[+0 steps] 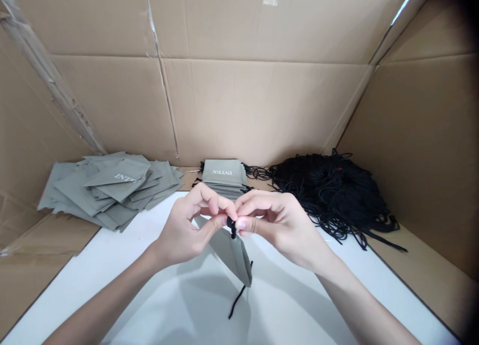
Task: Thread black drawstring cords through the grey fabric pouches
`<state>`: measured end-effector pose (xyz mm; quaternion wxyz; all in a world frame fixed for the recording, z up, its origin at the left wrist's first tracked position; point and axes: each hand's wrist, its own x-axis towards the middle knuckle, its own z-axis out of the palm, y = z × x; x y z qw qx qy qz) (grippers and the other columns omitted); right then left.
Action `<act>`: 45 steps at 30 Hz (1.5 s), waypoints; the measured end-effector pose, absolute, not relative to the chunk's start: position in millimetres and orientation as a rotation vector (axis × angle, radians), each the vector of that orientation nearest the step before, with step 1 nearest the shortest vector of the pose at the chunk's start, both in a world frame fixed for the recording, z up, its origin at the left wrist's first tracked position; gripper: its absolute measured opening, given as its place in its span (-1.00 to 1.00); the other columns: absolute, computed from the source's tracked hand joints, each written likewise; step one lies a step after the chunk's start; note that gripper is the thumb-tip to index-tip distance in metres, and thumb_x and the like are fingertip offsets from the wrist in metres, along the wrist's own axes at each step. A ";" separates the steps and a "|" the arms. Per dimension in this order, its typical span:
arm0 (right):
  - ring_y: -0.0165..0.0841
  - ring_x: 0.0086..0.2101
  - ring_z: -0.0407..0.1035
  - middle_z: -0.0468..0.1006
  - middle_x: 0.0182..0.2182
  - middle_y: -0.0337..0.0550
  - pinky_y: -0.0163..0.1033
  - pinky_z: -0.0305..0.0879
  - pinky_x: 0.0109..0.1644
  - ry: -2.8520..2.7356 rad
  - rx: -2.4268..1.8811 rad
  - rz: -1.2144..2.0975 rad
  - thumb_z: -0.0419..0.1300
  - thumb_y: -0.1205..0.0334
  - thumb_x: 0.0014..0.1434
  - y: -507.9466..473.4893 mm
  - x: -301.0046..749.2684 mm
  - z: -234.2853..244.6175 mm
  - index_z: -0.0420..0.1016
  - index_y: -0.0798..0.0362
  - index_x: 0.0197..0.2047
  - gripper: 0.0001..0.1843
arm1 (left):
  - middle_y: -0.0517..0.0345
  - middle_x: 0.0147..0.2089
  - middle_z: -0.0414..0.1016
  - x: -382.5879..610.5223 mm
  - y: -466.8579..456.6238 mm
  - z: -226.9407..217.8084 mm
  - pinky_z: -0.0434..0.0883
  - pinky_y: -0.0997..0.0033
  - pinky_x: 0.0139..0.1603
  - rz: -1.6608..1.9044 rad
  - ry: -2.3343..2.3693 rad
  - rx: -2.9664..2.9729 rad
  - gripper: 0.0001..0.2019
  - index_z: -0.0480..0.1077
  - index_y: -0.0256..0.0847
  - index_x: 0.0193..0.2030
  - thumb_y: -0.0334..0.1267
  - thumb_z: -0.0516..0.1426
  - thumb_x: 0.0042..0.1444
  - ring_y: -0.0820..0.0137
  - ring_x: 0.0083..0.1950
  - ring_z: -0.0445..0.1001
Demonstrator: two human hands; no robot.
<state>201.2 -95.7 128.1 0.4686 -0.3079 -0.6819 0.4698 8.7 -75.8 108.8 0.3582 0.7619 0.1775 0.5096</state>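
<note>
My left hand (198, 220) and my right hand (271, 223) meet in the middle, each closed in a pinch on a black cord (233, 230) that looks knotted or looped between the fingertips. From this cord hangs a small grey pouch (234, 258), tilted, with its lower end near the white tabletop. Another length of the black cord dangles below the pouch's far corner, its loose ends pointing up and down. The fingers partly cover the cord and the pouch's upper edge.
At the left lies a loose heap of grey pouches (112, 190). Behind my hands stands a neat stack of printed pouches (224, 173) with black cords. A large tangle of black cords (329, 190) sits at the right. Cardboard walls (262, 105) enclose the white table (145, 305).
</note>
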 end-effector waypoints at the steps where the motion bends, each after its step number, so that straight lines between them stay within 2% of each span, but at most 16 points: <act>1: -0.44 -0.42 0.42 0.56 -0.37 -0.16 -0.34 0.40 -0.36 -1.643 -0.748 1.184 0.33 0.38 0.12 -94.9 201.0 127.4 0.62 0.07 -0.42 -0.91 | 0.20 -0.28 0.58 8.9 -75.6 108.3 0.53 0.55 -0.25 1.323 0.450 1.961 -0.74 0.13 -0.15 -0.28 -0.58 0.11 0.23 0.51 -0.28 0.56; 6: -0.42 -0.39 0.43 0.57 -0.38 -0.14 -0.32 0.40 -0.32 -1.621 -0.779 1.077 0.35 0.38 0.10 -93.4 199.0 122.5 0.64 0.07 -0.44 -0.90 | 0.20 -0.25 0.57 8.1 -71.7 104.5 0.58 0.44 -0.25 1.303 0.429 1.926 -0.74 0.14 -0.12 -0.16 -0.55 0.11 0.25 0.46 -0.28 0.57; 11: -0.43 -0.44 0.44 0.55 -0.38 -0.16 -0.31 0.40 -0.37 -1.572 -0.787 1.093 0.42 0.29 0.05 -89.1 197.5 119.7 0.62 0.07 -0.43 -0.91 | 0.22 -0.23 0.56 7.8 -68.2 101.8 0.60 0.46 -0.23 1.289 0.488 1.867 -0.66 0.18 -0.06 0.06 -0.49 0.15 0.25 0.46 -0.25 0.58; 14: -0.41 -0.46 0.47 0.54 -0.39 -0.19 -0.32 0.41 -0.43 -1.505 -0.812 1.164 0.49 0.22 -0.05 -84.0 198.8 120.6 0.56 0.08 -0.41 -0.79 | 0.19 -0.17 0.57 8.5 -67.8 101.8 0.61 0.44 -0.22 1.278 0.538 1.819 -0.52 0.15 0.00 0.21 -0.42 0.20 0.24 0.43 -0.22 0.59; 17: -0.40 -0.45 0.47 0.52 -0.41 -0.22 -0.37 0.32 -0.51 -1.500 -0.911 1.125 0.53 0.19 -0.12 -79.7 201.6 120.5 0.50 0.07 -0.41 -0.69 | 0.18 -0.13 0.60 8.5 -67.6 103.1 0.60 0.44 -0.14 1.266 0.578 1.807 -0.51 0.16 0.00 0.25 -0.39 0.21 0.25 0.43 -0.20 0.60; 21: -0.43 -0.45 0.41 0.48 -0.40 -0.25 -0.36 0.31 -0.48 -1.552 -0.946 0.938 0.58 0.17 -0.20 -76.9 204.9 117.2 0.44 0.06 -0.44 -0.60 | 0.19 -0.22 0.66 6.7 -68.4 106.5 0.57 0.51 -0.12 1.214 0.651 1.842 -0.52 0.23 -0.07 0.26 -0.38 0.22 0.24 0.45 -0.24 0.63; 24: -0.43 -0.42 0.37 0.46 -0.40 -0.26 -0.34 0.34 -0.42 -1.621 -0.930 0.759 0.56 0.16 -0.16 -76.4 206.7 114.1 0.40 0.04 -0.46 -0.60 | 0.21 -0.25 0.66 4.7 -69.7 109.1 0.56 0.55 -0.16 1.200 0.710 1.872 -0.51 0.23 -0.07 0.26 -0.40 0.21 0.24 0.46 -0.25 0.62; 27: -0.43 -0.43 0.35 0.46 -0.42 -0.26 -0.33 0.34 -0.41 -1.664 -0.939 0.692 0.56 0.14 -0.14 -75.8 207.8 112.2 0.39 0.04 -0.46 -0.60 | 0.27 -0.25 0.64 3.2 -70.8 110.2 0.54 0.55 -0.12 1.176 0.702 1.928 -0.51 0.20 -0.05 0.25 -0.47 0.18 0.23 0.49 -0.24 0.61; 31: -0.43 -0.48 0.36 0.47 -0.42 -0.25 -0.32 0.34 -0.45 -1.634 -0.997 0.833 0.58 0.09 -0.21 -73.7 206.8 111.4 0.39 0.04 -0.44 -0.55 | 0.31 -0.27 0.60 2.9 -71.2 109.5 0.53 0.54 -0.10 1.161 0.671 1.968 -0.53 0.17 -0.06 0.17 -0.54 0.14 0.20 0.52 -0.26 0.58; 35: -0.44 -0.50 0.37 0.50 -0.42 -0.23 -0.36 0.29 -0.52 -1.521 -1.031 1.077 0.60 0.12 -0.30 -69.7 204.0 112.4 0.41 0.06 -0.44 -0.51 | 0.29 -0.28 0.57 5.1 -71.7 108.8 0.54 0.51 -0.12 1.201 0.698 1.961 -0.59 0.14 -0.09 0.10 -0.51 0.14 0.20 0.51 -0.26 0.56; 40: -0.41 -0.48 0.47 0.59 -0.43 -0.20 -0.33 0.41 -0.41 -1.375 -0.901 1.449 0.61 0.19 -0.35 -64.3 201.8 112.0 0.45 0.10 -0.43 -0.51 | 0.25 -0.26 0.53 7.1 -71.1 107.5 0.54 0.47 -0.11 1.218 0.733 1.985 -0.62 0.11 -0.09 0.04 -0.48 0.15 0.20 0.48 -0.22 0.55; 43: -0.42 -0.49 0.48 0.60 -0.47 -0.21 -0.34 0.44 -0.40 -1.333 -0.865 1.447 0.60 0.19 -0.28 -63.7 197.9 107.0 0.49 0.11 -0.44 -0.59 | 0.26 -0.27 0.51 7.3 -68.2 105.5 0.52 0.43 -0.08 1.266 0.806 1.973 -0.64 0.09 -0.08 -0.02 -0.46 0.17 0.18 0.46 -0.22 0.54; 45: -0.41 -0.46 0.48 0.61 -0.46 -0.19 -0.31 0.47 -0.35 -1.366 -0.835 1.325 0.55 0.16 -0.14 -65.4 192.8 101.5 0.56 0.10 -0.42 -0.69 | 0.28 -0.29 0.50 8.3 -66.0 104.2 0.52 0.43 -0.10 1.327 0.879 1.896 -0.64 0.08 -0.08 -0.06 -0.42 0.19 0.17 0.46 -0.25 0.53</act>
